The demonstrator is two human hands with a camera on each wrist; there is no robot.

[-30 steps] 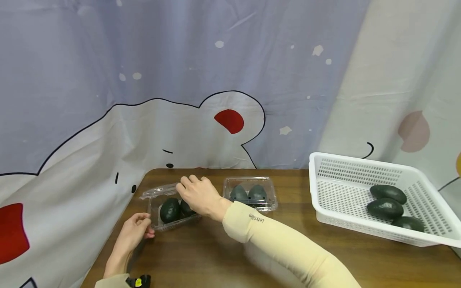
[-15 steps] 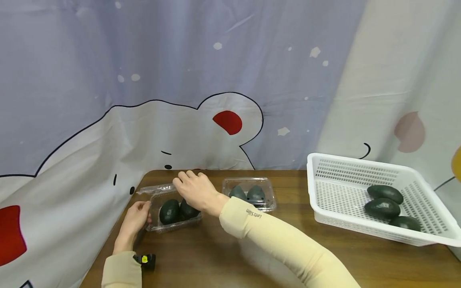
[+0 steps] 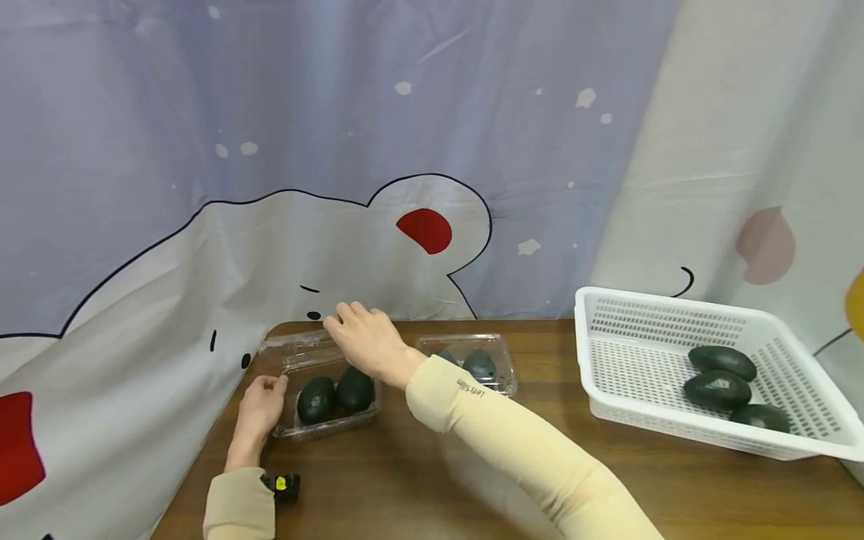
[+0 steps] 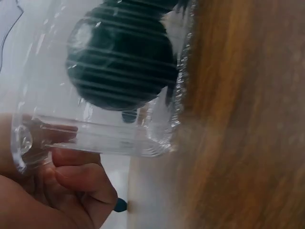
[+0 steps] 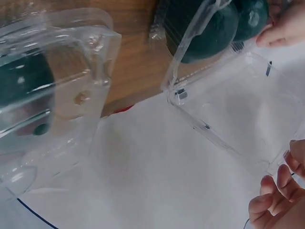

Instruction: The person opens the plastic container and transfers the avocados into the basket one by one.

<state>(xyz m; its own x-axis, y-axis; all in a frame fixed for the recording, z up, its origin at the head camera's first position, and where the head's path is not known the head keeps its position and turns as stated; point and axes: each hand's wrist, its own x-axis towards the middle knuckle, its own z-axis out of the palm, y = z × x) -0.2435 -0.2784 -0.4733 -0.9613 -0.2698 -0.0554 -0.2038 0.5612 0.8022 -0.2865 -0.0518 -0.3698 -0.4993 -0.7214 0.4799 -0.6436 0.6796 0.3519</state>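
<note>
A clear plastic clamshell box (image 3: 327,429) stands near the table's left edge with two dark green avocados (image 3: 317,399) (image 3: 355,388) in it. Its lid (image 3: 297,349) is swung back toward the curtain. My right hand (image 3: 361,341) reaches across and holds the lid's far edge; the right wrist view shows its fingertips (image 5: 279,200) curled at the lid (image 5: 228,109) rim. My left hand (image 3: 262,401) grips the box's left corner, thumb and fingers (image 4: 78,179) pinching the plastic beside an avocado (image 4: 121,67).
A second clamshell (image 3: 496,367), closed with two avocados inside, sits just right of my forearm. A white perforated basket (image 3: 648,330) with three avocados stands at the right. A cartoon-print curtain (image 3: 202,247) hangs behind and left of the wooden table (image 3: 418,480).
The lid has swung up and back, so both avocados now lie uncovered. My right hand moved away toward the curtain with it; my left hand shifted up onto the box's left corner.
</note>
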